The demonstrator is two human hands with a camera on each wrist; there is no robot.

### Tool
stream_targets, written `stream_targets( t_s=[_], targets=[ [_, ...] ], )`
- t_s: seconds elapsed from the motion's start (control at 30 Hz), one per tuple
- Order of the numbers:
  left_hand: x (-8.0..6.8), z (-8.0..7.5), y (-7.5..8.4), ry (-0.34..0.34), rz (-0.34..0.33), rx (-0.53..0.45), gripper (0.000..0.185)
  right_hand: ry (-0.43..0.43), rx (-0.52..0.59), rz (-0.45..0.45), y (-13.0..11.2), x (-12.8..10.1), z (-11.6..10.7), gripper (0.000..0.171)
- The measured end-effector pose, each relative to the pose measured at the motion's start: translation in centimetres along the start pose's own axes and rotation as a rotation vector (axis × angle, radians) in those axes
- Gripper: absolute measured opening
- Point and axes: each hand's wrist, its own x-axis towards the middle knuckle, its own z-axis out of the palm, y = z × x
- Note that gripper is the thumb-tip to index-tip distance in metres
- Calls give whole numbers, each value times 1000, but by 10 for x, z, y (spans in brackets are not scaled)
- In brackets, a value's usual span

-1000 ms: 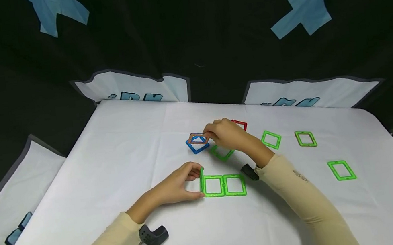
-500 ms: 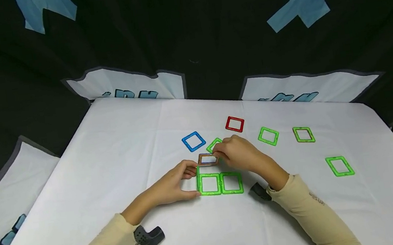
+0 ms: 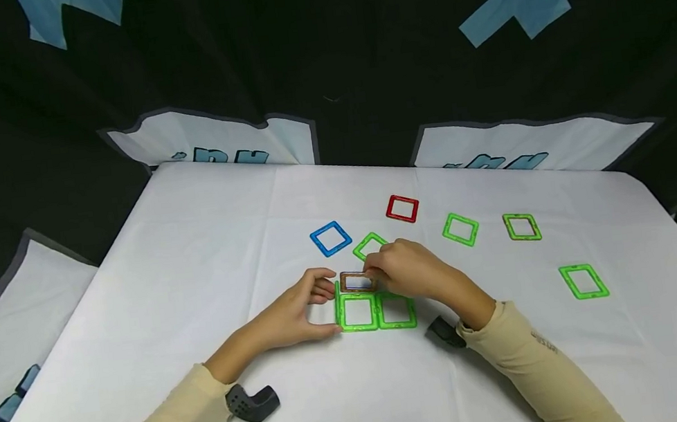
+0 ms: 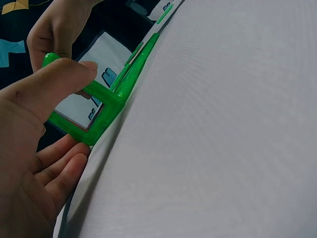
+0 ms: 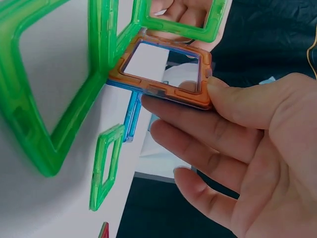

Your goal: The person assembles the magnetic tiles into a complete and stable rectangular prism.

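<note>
Both sleeved forearms are stretched forward, the left hand (image 3: 290, 314) curled with thumb and fingers pinched, the right hand (image 3: 411, 271) bent inward, fingertips closed together.

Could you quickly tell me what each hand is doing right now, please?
Left hand: pinches an upright green square tile at the joined green squares.
Right hand: grip closed on an orange square tile, held against them.

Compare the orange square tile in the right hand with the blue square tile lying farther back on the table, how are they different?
The orange tile is pinched by the right hand and stands raised against the far edge of the joined green tiles; the blue tile lies flat, alone and untouched. The orange tile squares up with the green tiles, while the blue tile sits turned like a diamond. Both are open square frames of seemingly similar size.
</note>
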Motion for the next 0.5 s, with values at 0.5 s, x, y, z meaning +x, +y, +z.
stream_targets(
  t_s=[0.5],
  targets=[
    [0, -1, 0, -15, -17, 6, 70, -5, 80, -43, 4, 0, 3, 11]
  ],
)
